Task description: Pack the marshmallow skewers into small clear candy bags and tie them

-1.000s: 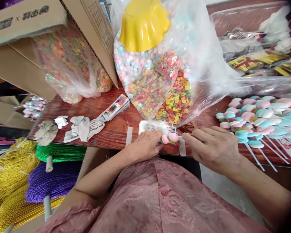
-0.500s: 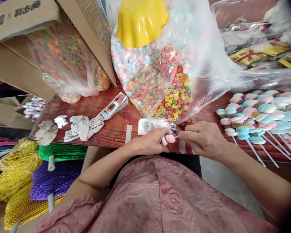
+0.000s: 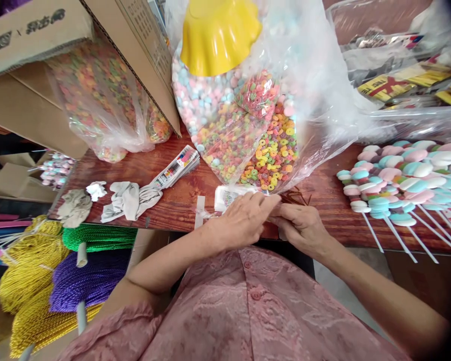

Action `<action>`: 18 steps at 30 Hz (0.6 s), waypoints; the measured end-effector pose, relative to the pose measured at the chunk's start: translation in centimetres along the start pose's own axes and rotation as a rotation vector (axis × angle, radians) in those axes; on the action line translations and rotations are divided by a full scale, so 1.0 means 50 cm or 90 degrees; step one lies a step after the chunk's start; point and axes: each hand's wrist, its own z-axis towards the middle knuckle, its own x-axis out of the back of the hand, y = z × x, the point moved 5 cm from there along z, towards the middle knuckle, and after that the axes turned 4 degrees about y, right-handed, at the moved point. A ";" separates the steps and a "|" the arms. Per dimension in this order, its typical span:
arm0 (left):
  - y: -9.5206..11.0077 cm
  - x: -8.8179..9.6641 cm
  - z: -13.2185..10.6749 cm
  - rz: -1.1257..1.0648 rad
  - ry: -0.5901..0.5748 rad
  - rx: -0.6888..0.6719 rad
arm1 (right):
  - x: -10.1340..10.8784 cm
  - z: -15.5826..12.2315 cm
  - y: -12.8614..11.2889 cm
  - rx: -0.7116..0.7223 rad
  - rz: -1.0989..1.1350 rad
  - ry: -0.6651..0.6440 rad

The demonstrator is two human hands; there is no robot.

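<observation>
My left hand [image 3: 248,218] lies over the table's front edge, its back turned up and its fingers bent toward the right. Close against its fingertips, my right hand [image 3: 302,228] is closed in a pinch. Whatever the two hold between them is hidden behind the fingers. A stack of printed clear plastic sleeves [image 3: 225,196] lies just beyond my left hand. A bit of clear film [image 3: 209,214] shows left of that wrist. Thin brown-gold twist ties [image 3: 295,195] are scattered beyond my right hand. Several marshmallow skewers [image 3: 394,183] with white sticks lie piled at the right.
A large clear bag of ring gummies [image 3: 272,155] and marshmallows, with a yellow wavy-edged bowl [image 3: 220,37] on it, fills the back. Left are a carton [image 3: 135,45], a bagged gummy load [image 3: 108,100], more sleeves [image 3: 176,165] and crumpled gloves [image 3: 130,200]. Cord bundles [image 3: 86,281] stand below.
My left hand has slid right and turned over to meet my right hand. The pink marshmallow skewer that showed between them is now out of sight. The twist ties have come into view.
</observation>
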 end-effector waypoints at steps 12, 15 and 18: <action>-0.119 0.031 -0.031 -0.821 0.305 0.134 | -0.054 -0.024 0.041 -0.311 0.415 0.247; -0.124 0.063 -0.003 -0.888 0.313 0.097 | -0.076 -0.008 0.015 -0.301 0.396 0.217; -0.119 0.074 0.009 -0.918 0.330 0.104 | -0.069 0.000 -0.006 -0.269 0.302 0.267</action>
